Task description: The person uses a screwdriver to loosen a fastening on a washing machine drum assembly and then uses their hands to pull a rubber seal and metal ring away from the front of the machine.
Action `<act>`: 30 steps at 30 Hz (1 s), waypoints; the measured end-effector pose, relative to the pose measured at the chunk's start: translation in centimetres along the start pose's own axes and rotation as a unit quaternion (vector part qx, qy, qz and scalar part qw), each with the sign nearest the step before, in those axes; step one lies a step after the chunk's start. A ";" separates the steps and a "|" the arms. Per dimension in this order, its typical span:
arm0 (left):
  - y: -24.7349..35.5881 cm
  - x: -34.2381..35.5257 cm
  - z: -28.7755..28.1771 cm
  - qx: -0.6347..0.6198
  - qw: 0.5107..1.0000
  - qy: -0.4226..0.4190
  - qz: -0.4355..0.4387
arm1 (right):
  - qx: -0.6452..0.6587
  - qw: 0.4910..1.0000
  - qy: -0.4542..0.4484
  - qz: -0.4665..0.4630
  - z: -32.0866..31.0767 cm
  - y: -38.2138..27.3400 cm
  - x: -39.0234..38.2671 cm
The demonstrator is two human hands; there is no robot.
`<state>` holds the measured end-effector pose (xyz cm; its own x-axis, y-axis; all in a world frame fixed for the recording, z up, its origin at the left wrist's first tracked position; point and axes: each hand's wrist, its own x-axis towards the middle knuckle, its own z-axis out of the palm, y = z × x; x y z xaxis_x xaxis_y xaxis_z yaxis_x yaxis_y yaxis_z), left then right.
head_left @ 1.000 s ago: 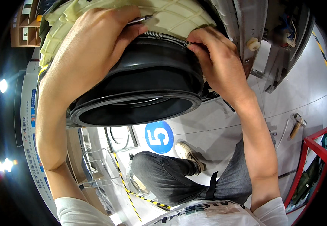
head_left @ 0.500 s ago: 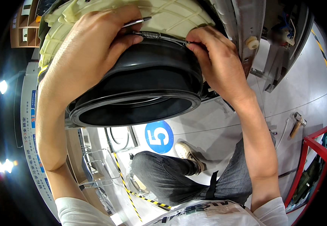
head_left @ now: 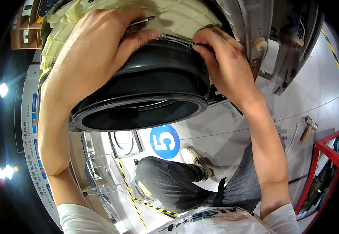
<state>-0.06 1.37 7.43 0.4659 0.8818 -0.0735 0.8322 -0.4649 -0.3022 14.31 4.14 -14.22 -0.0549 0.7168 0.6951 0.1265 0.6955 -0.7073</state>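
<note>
The black gasket (head_left: pixel 146 84) is sitting against the cream tub (head_left: pixel 177 15), its round mouth hanging over bare floor (head_left: pixel 232 128). The left hand (head_left: pixel 95 50) is gripping a thin tool (head_left: pixel 140 21) at the rim. The right hand (head_left: pixel 224 62) is pinching the wire ring (head_left: pixel 177 39).

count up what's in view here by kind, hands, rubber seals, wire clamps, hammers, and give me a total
Hands: 2, left hand and right hand
Black rubber door seal: 1
Wire spring clamp: 1
Thin metal tool in the left hand: 1
Cream plastic tub: 1
Hammer on the floor: 1
Total: 7
</note>
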 end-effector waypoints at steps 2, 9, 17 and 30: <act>-0.3 -0.2 0.1 -0.003 1.000 0.004 0.008 | -0.008 1.000 0.001 -0.006 0.1 0.1 -0.1; -1.0 -0.2 0.6 -0.024 0.997 0.040 0.055 | -0.003 1.000 -0.005 0.006 0.0 -0.1 0.0; -0.8 0.1 0.1 0.009 0.999 -0.002 0.031 | -0.009 1.000 0.000 0.016 0.0 -0.2 -0.1; -0.6 -0.1 0.5 -0.014 0.999 0.031 0.029 | 0.008 0.998 -0.042 0.046 -0.5 -0.7 0.1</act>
<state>-0.71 1.60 7.09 0.5308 0.8470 -0.0303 0.8111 -0.5180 -0.2717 14.70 3.70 -13.66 -0.1265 0.7786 0.6147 0.1189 0.6271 -0.7698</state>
